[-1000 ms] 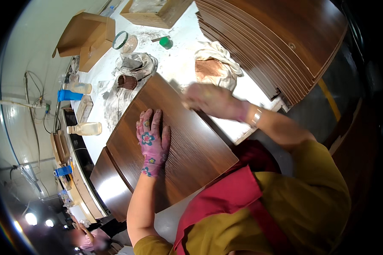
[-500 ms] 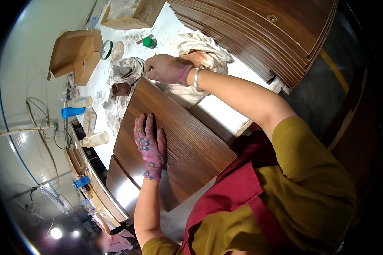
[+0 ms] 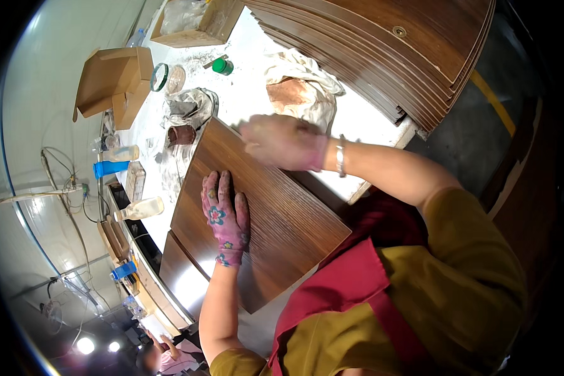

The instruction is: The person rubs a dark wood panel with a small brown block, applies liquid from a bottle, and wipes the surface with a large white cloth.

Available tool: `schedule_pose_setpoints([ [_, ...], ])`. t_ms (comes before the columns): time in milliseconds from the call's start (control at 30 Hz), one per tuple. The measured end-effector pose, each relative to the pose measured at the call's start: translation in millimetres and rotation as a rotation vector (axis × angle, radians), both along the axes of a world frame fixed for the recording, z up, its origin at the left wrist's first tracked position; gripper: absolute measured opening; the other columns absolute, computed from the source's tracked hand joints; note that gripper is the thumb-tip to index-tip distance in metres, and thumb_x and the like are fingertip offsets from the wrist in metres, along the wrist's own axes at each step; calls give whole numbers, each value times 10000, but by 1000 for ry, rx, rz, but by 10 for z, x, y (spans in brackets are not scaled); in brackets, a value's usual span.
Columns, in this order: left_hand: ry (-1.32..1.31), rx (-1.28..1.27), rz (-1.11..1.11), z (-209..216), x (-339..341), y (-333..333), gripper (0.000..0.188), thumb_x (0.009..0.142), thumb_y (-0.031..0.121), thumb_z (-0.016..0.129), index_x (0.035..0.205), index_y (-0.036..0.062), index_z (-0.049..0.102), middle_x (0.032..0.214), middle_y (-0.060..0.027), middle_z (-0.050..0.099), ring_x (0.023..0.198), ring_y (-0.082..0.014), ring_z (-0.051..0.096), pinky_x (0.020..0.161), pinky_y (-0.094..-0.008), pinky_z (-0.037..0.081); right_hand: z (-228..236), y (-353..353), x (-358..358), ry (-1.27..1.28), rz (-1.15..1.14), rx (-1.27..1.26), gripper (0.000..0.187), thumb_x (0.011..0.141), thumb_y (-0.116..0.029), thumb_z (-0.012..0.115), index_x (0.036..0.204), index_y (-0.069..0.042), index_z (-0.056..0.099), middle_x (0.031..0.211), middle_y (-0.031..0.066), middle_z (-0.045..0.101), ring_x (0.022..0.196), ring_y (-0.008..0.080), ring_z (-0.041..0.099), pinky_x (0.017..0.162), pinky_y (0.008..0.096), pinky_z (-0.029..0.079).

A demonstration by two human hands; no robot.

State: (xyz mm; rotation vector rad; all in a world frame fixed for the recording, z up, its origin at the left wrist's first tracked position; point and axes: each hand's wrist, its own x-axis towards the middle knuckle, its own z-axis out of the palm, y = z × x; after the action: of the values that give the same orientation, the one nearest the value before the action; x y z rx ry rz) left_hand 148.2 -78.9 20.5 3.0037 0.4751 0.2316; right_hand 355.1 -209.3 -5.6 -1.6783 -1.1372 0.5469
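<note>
A dark brown wood-grain panel (image 3: 282, 232) lies in front of me. My left hand (image 3: 224, 216), in a stained pink flowered glove, rests flat on it with the fingers stretched out. Over the panel's upper right edge is my right hand (image 3: 285, 143), also gloved and smeared by motion; whether its fingers hold anything cannot be made out. Just beyond it a white cloth (image 3: 323, 103) with a brown stained patch lies on the white table (image 3: 247, 94). A stained grey-white rag (image 3: 194, 103) and a small brown container (image 3: 180, 135) sit beyond the panel's far left corner.
A stack of brown panels (image 3: 382, 44) stands at the back right. Toward the back left are an open cardboard box (image 3: 122, 75), a green-lidded jar (image 3: 221, 66), a box with plastic wrap (image 3: 197, 31) and several bottles, one pale (image 3: 143, 208). Another person (image 3: 175, 357) is at the lower left.
My right hand has moved from the panel's far corner toward me and right along its edge, uncovering more of the stained cloth. My left hand stays flat on the panel.
</note>
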Motion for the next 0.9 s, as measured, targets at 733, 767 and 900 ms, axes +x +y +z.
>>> schedule_pose_setpoints([
  [733,-1,10,-35,-13,14,14,486,932,209,532,1392,55,498,1420,-199,444,1344,-406,376,1129,-498,277,-52,-683,-460,-243,-145,93,127,911,-198,560,905,-71,572,872,128,561,738,315,608,650,412,514],
  [767,2,15,-34,-27,22,28,486,936,214,525,1394,53,497,1420,-201,443,1345,-407,375,1130,-497,276,-111,-475,-340,-243,-142,135,134,911,-182,550,912,-53,587,864,138,562,735,319,606,650,405,518],
  [900,25,22,-63,-21,22,29,488,941,211,507,1400,49,489,1427,-201,437,1348,-407,370,1132,-495,274,-167,398,81,-244,-99,-18,165,892,-133,543,874,9,626,853,198,604,765,332,629,683,413,538],
])
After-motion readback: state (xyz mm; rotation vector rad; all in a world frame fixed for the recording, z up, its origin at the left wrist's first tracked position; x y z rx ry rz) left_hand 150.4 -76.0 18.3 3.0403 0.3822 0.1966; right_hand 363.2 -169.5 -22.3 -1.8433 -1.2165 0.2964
